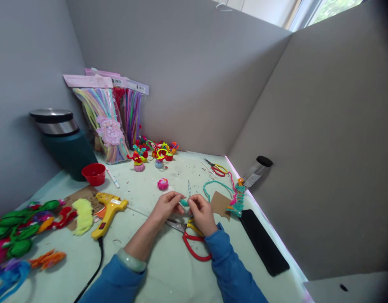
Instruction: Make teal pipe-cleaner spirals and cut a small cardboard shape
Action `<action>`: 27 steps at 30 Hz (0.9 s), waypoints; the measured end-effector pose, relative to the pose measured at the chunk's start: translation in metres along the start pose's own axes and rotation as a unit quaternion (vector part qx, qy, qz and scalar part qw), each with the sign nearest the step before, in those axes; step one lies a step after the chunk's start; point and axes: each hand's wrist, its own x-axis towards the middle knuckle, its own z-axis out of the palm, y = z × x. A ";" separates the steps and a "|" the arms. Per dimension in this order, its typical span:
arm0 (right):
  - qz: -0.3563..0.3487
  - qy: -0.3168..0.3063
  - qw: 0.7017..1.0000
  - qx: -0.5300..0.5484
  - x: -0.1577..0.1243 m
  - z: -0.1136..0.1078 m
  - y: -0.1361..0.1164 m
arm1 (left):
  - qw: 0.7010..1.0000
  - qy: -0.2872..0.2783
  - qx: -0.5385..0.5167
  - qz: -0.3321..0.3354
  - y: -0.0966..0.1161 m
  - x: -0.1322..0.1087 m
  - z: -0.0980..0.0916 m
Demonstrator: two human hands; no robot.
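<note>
Both bare hands are at work just below the centre of the frame. The left hand [169, 207], with a pale green bangle [130, 260] at its wrist, has thumb and forefinger closed on a small teal fuzzy piece [184, 203]. The right hand [202, 213] pinches the same piece at its right end, between thumb and bent fingers. The piece sits between the two sets of fingertips, partly hidden by them. A thin patterned stick [189, 188] shows upright just above; whether it is held cannot be determined.

Large scissors with red and yellow handles [194, 250] lie under the hands, blades pointing left. Above the left hand, at mid-frame, lies a bright pink fuzzy ball [162, 184], touching neither hand. Left of the hands rests a yellow glue gun [109, 215], its black cord running to the lower edge. Right of the hands lies a square of brown cardboard [219, 204], near a loose teal fuzzy strand [217, 182]. A long flat black object [265, 244] occupies the lower right.
</note>
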 end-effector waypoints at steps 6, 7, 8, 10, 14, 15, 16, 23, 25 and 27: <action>0.015 0.004 1.000 0.025 -0.001 0.003 0.004 | 0.999 -0.003 0.034 -0.007 0.000 -0.001 0.003; 0.013 0.004 1.000 0.020 -0.001 0.003 0.003 | 0.999 -0.001 0.039 -0.009 0.001 -0.002 0.003; 0.011 0.003 1.000 0.013 -0.001 0.003 0.003 | 0.999 0.003 0.041 -0.011 0.002 -0.002 0.004; 0.009 -0.005 1.000 0.000 -0.001 0.003 0.002 | 0.999 0.014 0.041 -0.009 0.005 -0.004 0.005; 0.011 -0.023 1.000 0.006 -0.001 0.003 -0.001 | 0.999 0.024 0.034 0.005 0.006 -0.003 0.004; 0.011 -0.026 1.000 0.011 -0.001 0.003 -0.001 | 0.999 0.024 0.034 0.009 0.005 -0.003 0.003; 0.010 -0.030 0.999 0.014 -0.002 0.003 -0.002 | 0.999 0.025 0.035 0.013 0.004 -0.002 0.003; 0.032 -0.050 0.997 0.053 -0.002 0.004 0.000 | 0.999 0.023 0.033 0.026 -0.002 0.001 -0.001; 0.053 -0.047 0.995 0.070 -0.001 0.004 0.003 | 0.999 0.023 0.021 0.023 -0.002 0.000 -0.001; 0.045 -0.035 0.997 0.043 -0.001 0.004 0.005 | 1.000 0.019 0.007 0.014 -0.001 -0.001 0.000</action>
